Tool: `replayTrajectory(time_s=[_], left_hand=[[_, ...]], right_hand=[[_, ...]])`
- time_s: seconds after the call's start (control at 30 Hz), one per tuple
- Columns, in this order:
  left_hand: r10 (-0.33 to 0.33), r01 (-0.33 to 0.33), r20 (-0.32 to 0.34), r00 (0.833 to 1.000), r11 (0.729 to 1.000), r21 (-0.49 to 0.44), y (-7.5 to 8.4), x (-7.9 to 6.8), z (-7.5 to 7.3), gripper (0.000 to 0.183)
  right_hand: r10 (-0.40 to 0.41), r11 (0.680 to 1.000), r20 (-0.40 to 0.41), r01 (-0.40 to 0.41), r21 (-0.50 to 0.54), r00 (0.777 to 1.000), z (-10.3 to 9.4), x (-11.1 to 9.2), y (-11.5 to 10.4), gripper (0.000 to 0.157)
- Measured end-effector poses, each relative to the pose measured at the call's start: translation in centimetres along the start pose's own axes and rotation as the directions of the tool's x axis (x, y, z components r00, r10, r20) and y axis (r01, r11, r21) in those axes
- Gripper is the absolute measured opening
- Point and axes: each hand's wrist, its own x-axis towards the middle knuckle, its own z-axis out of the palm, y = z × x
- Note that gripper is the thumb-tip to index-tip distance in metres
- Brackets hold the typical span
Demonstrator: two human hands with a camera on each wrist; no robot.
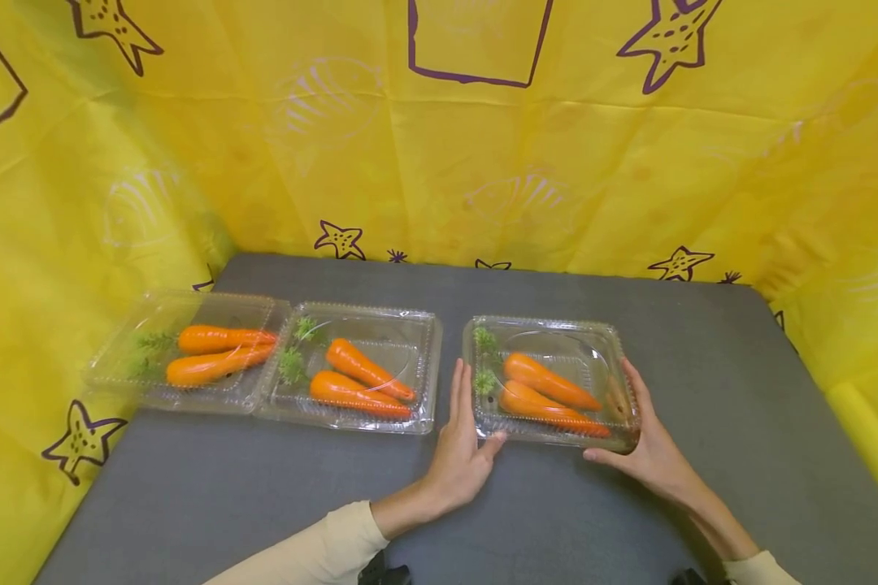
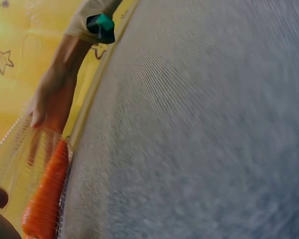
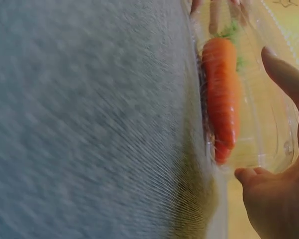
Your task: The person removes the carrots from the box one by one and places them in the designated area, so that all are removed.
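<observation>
A clear plastic clamshell box (image 1: 549, 337) with two carrots (image 1: 549, 382) and green tops stands between both hands. My left hand (image 1: 457, 463) presses its left side with straight fingers, the thumb touching the near edge. On the opposite side, my right hand (image 1: 654, 459) has its fingers extended along the wall and its thumb by the near right corner. The left wrist view shows the right hand (image 2: 55, 102) through the clear plastic, beside a carrot (image 2: 47, 194). In the right wrist view, the box's carrot (image 3: 222, 89) lies beyond the right hand's (image 3: 279, 199) spread thumb.
Left of the held box, a second clear box (image 1: 424, 341) with two carrots (image 1: 362, 394) sits on the grey table (image 1: 322, 496). A third box (image 1: 117, 357) with carrots (image 1: 219, 349) adjoins it farther left. Yellow patterned cloth (image 1: 439, 162) surrounds the table's back and sides.
</observation>
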Motion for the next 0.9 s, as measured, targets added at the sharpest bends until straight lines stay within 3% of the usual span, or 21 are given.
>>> replayTrajectory(time_s=[0.17, 0.4, 0.9], left_hand=[[0.033, -0.033, -0.009, 0.999, 0.999, 0.002, -0.04, -0.21, 0.14, 0.082], [0.045, -0.044, -0.062, 0.997, 0.999, 0.009, -0.02, -0.36, 0.29, 0.073], [0.101, -0.095, -0.104, 0.989, 0.993, 0.064, -0.10, -0.10, 0.43, 0.072]], right_hand=[[-0.044, 0.999, 0.003, 0.044, -0.019, 0.999, -0.17, -0.02, 0.19, 0.129], [-0.059, 0.998, -0.011, 0.059, -0.015, 0.998, 0.04, -0.04, 0.14, 0.122], [-0.066, 0.998, 0.045, 0.065, 0.017, 0.997, -0.48, -0.26, 0.21, 0.110]])
